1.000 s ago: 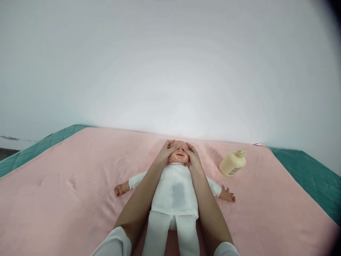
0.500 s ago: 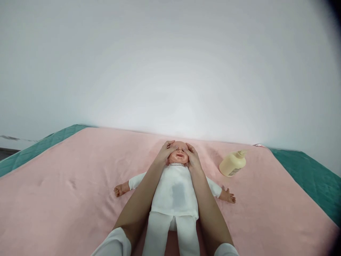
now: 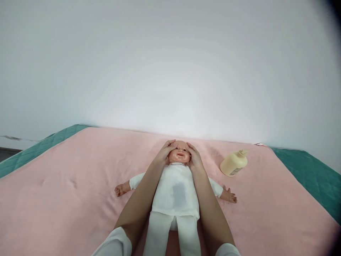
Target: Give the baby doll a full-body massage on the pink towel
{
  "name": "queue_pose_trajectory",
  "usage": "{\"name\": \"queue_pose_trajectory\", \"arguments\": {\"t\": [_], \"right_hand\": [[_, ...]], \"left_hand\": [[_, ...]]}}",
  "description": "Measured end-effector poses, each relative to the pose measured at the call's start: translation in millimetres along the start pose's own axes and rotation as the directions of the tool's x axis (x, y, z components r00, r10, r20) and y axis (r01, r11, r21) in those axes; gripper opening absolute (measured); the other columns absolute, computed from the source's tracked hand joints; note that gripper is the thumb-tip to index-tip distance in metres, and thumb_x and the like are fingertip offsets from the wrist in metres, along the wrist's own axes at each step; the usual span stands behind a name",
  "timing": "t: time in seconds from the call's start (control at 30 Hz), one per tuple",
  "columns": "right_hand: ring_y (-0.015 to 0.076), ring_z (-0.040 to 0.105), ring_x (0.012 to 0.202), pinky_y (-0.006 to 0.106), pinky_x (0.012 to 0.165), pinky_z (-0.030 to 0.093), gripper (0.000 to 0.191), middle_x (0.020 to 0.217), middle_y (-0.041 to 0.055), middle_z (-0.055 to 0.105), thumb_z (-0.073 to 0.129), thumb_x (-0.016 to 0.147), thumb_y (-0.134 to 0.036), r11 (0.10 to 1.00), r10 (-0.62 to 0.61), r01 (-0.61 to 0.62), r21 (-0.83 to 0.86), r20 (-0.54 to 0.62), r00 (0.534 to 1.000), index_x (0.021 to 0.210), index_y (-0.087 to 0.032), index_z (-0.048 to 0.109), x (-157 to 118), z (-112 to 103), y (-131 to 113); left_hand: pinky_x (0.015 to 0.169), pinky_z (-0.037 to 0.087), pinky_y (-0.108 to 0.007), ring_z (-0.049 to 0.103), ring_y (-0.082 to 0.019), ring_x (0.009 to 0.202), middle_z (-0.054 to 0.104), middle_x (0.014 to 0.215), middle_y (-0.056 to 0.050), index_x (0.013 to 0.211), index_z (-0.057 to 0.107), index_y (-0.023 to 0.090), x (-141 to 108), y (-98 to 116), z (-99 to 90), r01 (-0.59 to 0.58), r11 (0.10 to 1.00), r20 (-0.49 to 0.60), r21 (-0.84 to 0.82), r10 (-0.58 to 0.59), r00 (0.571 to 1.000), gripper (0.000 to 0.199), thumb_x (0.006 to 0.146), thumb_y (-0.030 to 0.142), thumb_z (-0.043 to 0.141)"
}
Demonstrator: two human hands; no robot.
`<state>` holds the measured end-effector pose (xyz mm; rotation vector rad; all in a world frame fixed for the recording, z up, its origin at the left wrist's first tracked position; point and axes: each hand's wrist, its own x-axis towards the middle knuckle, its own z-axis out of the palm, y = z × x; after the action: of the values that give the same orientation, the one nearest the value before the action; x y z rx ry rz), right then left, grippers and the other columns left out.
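Observation:
A baby doll (image 3: 176,190) in white clothes lies on its back, arms spread, on a pink sheet (image 3: 80,188). My left hand (image 3: 165,151) is wrapped round the left side of the doll's head (image 3: 179,155), its thumb on the brow near the eye. On the head's other side, my right hand (image 3: 195,156) holds it with the thumb along the temple. Some fingertips of both hands are hidden behind the head. The doll's eyes and mouth show between my hands.
A pale yellow pump bottle (image 3: 233,164) stands on the sheet right of the doll. Green quilted fabric (image 3: 306,174) shows at both sides of the sheet. A pale wall (image 3: 170,71) rises behind.
My thumbs have moved outward and up, most clearly the right one, away from the doll's eyes, which now show. Both hands remain on the head.

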<state>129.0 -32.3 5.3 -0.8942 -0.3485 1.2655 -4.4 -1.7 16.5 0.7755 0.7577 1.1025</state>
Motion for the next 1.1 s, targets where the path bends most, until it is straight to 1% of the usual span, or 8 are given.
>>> {"name": "queue_pose_trajectory", "arguments": {"t": [0.13,0.3,0.4,0.53,0.7,0.8,0.93,1.1], "right_hand": [[0.0208,0.069,0.081,0.039,0.081,0.057,0.032,0.081,0.0027,0.072,0.076,0.056,-0.014,1.000,0.019,-0.019,0.024,0.008,1.000,0.085,-0.019,0.064,3,-2,-3],[0.0238,0.070,0.086,0.045,0.085,0.056,0.036,0.085,0.0042,0.072,0.076,0.056,-0.013,0.995,0.068,-0.070,0.074,0.028,0.997,0.090,-0.020,0.065,5,-6,-3],[0.0256,0.070,0.088,0.047,0.086,0.055,0.038,0.088,0.0061,0.072,0.074,0.057,-0.012,0.994,0.087,-0.088,0.061,0.022,0.996,0.093,-0.019,0.065,3,-5,-5],[0.0253,0.070,0.088,0.047,0.087,0.055,0.036,0.088,0.0067,0.072,0.072,0.060,-0.013,0.994,0.094,-0.095,0.045,0.022,0.995,0.094,-0.019,0.064,-2,0,-8],[0.0226,0.069,0.089,0.042,0.087,0.055,0.035,0.086,0.0042,0.071,0.077,0.060,-0.019,0.999,0.008,-0.009,0.052,0.015,1.000,0.092,-0.019,0.063,-6,4,-4],[0.0220,0.069,0.087,0.040,0.084,0.056,0.041,0.089,0.0037,0.071,0.080,0.059,-0.023,1.000,-0.030,0.030,0.001,0.044,0.999,0.096,-0.020,0.063,-4,2,1],[0.0202,0.068,0.086,0.035,0.078,0.057,0.046,0.094,0.0029,0.070,0.082,0.055,-0.022,0.997,-0.063,0.065,-0.042,0.044,0.997,0.097,-0.020,0.063,-2,1,5],[0.0191,0.067,0.086,0.032,0.077,0.057,0.047,0.094,0.0026,0.069,0.080,0.056,-0.021,0.993,-0.086,0.086,-0.084,0.006,0.996,0.099,-0.020,0.063,-2,2,6]], "left_hand": [[0.081,0.050,-0.032,0.063,-0.017,0.081,0.065,0.090,-0.005,0.107,0.060,0.017,0,3,-0.4,0.030,0.999,0.001,-0.044,-0.030,1.000,0.037,0.072,0.018,0.072],[0.080,0.051,-0.032,0.064,-0.018,0.082,0.067,0.089,-0.006,0.104,0.062,0.018,-4,7,0.5,0.042,0.998,0.026,-0.044,-0.041,0.999,0.031,0.074,0.015,0.070],[0.081,0.051,-0.032,0.064,-0.018,0.083,0.066,0.090,-0.006,0.103,0.062,0.018,-4,7,-0.5,0.046,0.998,0.025,-0.044,-0.045,0.999,0.030,0.074,0.015,0.069],[0.082,0.051,-0.033,0.064,-0.018,0.084,0.066,0.091,-0.006,0.107,0.062,0.018,-2,6,-2.9,0.052,0.998,0.039,-0.048,-0.050,0.998,0.033,0.075,0.016,0.069],[0.083,0.051,-0.035,0.064,-0.019,0.087,0.067,0.096,-0.007,0.105,0.061,0.018,-3,4,1.7,0.027,0.999,0.015,-0.028,-0.027,1.000,0.038,0.072,0.025,0.077],[0.087,0.050,-0.036,0.064,-0.020,0.090,0.066,0.100,-0.007,0.101,0.062,0.018,-3,0,6.0,-0.047,0.999,-0.026,-0.010,0.047,0.999,0.040,0.068,0.031,0.080],[0.089,0.049,-0.035,0.063,-0.019,0.095,0.064,0.105,-0.008,0.100,0.063,0.017,2,-8,5.4,-0.121,0.991,-0.070,0.062,0.125,0.990,0.044,0.064,0.032,0.083],[0.088,0.050,-0.035,0.062,-0.022,0.101,0.062,0.107,-0.010,0.106,0.063,0.018,5,-12,1.1,-0.127,0.979,-0.087,0.157,0.142,0.986,0.051,0.060,0.027,0.085]]}}
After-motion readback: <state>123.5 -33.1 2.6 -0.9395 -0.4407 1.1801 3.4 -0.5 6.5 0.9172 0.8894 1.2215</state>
